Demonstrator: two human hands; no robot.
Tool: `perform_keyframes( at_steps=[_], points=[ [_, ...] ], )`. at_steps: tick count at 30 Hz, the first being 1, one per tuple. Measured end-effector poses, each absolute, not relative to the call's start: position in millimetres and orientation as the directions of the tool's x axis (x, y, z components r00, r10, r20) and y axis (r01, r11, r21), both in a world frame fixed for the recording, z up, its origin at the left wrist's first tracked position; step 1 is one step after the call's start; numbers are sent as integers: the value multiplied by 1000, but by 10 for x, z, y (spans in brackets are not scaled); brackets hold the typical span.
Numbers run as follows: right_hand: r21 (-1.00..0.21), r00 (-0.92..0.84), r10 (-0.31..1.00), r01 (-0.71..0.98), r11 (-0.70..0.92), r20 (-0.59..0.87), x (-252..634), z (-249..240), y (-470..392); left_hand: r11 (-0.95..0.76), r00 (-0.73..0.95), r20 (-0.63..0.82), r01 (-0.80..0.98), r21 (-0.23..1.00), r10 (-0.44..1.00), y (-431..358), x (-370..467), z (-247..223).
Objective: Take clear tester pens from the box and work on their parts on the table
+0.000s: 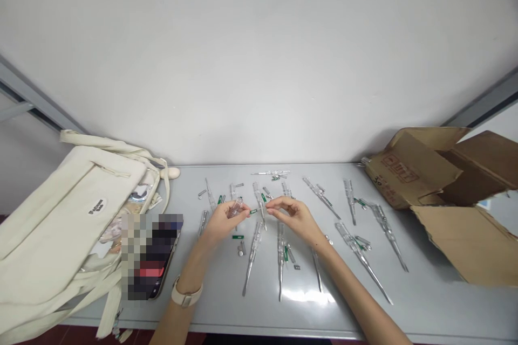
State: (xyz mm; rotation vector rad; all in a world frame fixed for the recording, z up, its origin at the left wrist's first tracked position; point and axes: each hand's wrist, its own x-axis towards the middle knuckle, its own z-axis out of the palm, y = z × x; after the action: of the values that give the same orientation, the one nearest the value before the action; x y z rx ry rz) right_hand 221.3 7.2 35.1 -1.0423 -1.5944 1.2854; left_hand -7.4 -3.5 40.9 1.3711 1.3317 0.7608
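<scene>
Near the middle of the grey table, my left hand (225, 219) is closed around a clear plastic handle (236, 206), and a small green strip (253, 211) shows at its fingertips. My right hand (294, 217) pinches with thumb and forefinger close to that strip; whatever lies between its fingertips is too small to make out. Just between the hands lies a clear screwdriver (259, 199). Several more clear-handled screwdrivers rest around them, among them one (254, 248) below my left hand and one (281, 259) below my right. Beside them are small springs, metal caps and green strips (238, 236).
An open cardboard box (400, 172) stands at the right with its flaps spread. On the left lie a cream bag (73, 199) and a phone (156, 264), partly blurred. A pale wall rises behind the grey table (226, 310).
</scene>
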Motion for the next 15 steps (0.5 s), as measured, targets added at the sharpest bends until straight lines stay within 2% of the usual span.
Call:
perform_keyframes(
  at_steps=[5, 15],
  points=[
    [-984, -328, 934, 49, 170, 145, 2172, 348, 59, 139, 194, -211, 330, 934, 958, -57, -55, 436],
    [-991, -329, 942, 88, 105, 71, 2158, 362, 49, 129, 216, -211, 341, 931, 953, -69, -45, 479]
  ],
)
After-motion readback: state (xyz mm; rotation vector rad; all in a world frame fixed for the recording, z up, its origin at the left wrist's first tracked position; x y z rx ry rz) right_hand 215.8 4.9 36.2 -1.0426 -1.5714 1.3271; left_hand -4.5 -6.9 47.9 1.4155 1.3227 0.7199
